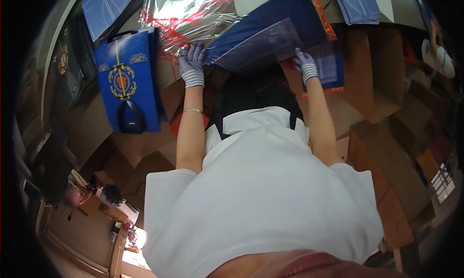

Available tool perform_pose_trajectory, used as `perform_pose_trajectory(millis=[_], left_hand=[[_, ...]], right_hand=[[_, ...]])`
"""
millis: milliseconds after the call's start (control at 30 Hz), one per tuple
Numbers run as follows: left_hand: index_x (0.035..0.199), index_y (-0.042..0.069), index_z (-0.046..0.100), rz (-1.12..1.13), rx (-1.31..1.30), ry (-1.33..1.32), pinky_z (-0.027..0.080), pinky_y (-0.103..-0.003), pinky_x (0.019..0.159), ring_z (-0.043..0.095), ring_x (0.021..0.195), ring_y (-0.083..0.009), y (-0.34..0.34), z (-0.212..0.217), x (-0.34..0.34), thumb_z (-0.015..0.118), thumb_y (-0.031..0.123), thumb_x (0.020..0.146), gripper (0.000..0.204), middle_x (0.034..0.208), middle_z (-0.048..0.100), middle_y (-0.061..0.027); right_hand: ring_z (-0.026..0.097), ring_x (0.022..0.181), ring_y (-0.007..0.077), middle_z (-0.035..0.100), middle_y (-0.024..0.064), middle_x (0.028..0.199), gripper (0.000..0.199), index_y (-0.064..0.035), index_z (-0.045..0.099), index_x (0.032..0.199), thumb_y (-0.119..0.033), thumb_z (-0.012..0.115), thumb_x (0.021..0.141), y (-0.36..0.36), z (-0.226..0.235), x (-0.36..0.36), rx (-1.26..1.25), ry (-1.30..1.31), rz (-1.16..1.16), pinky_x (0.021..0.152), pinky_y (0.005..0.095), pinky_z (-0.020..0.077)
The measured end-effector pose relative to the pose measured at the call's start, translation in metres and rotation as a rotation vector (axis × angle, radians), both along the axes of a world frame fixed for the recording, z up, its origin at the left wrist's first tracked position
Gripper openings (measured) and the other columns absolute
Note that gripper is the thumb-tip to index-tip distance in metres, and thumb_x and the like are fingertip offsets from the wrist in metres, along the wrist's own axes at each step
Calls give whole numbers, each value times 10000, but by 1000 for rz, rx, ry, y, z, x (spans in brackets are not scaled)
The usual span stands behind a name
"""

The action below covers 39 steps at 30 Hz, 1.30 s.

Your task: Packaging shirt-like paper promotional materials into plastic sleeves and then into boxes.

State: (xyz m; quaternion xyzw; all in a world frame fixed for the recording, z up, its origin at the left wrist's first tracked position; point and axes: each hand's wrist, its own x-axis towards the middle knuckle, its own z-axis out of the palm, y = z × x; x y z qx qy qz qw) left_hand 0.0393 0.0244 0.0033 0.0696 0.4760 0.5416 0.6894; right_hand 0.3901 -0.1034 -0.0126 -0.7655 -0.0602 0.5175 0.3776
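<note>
My left hand (192,64), in a pale glove with a striped cuff, lies at the near edge of a pile of clear plastic bags (193,24) with red edging. Its fingers are stretched out and a little apart, close to the left corner of a flat blue bag (282,17). That bag slants across the table's near edge, a translucent panel showing on its front. My right hand (306,67), gloved the same way, has its fingers closed at the blue bag's near right edge. Another blue bag (331,67) with orange trim hangs below it.
Blue bags (107,84) with a round yellow emblem and a black handle hang at the left. Pale blue printed pieces (108,9) lie far left, with more (356,5) far right. Open cardboard boxes (386,77) stand at the right. Another person's arm (437,53) shows far right.
</note>
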Motion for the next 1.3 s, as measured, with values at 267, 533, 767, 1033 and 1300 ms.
perform_pose_trajectory(millis=[267,533,767,1033,1300], left_hand=[[1146,-21,361,50,6,8,450,-496,873,472,1086,-401,-4,-4,-3,217,331,921,442,1187,452,-261],[1053,56,555,2,56,-224,354,-519,956,420,1143,-395,1,-12,-15,332,426,872,469,1199,477,-216],[988,21,598,-312,174,-266,343,-499,960,481,1083,-365,5,36,-47,432,353,848,396,1075,565,-198],[1004,-12,576,-472,293,1126,488,-312,649,603,694,-233,21,97,-61,550,170,823,258,747,617,-94],[1185,55,435,-805,-216,2403,439,-382,833,529,1000,-284,38,80,-149,627,470,686,677,1070,532,-152]], right_hand=[[568,800,136,616,64,937,319,5,571,1063,-177,626,806,-23,44,8,551,-2,-12,758,231,432],[567,798,139,622,74,913,228,15,606,1004,-135,535,848,-149,270,150,258,-908,210,713,232,442],[576,628,385,581,208,666,265,-99,558,1026,-237,480,814,-144,161,148,-405,-1280,914,550,441,454],[643,710,274,644,166,829,473,-45,371,1259,-207,469,825,-28,-101,91,-679,-1270,1080,648,397,492],[607,879,321,616,176,973,419,-69,472,1186,-275,481,822,38,-42,29,-539,-950,1464,759,423,470]])
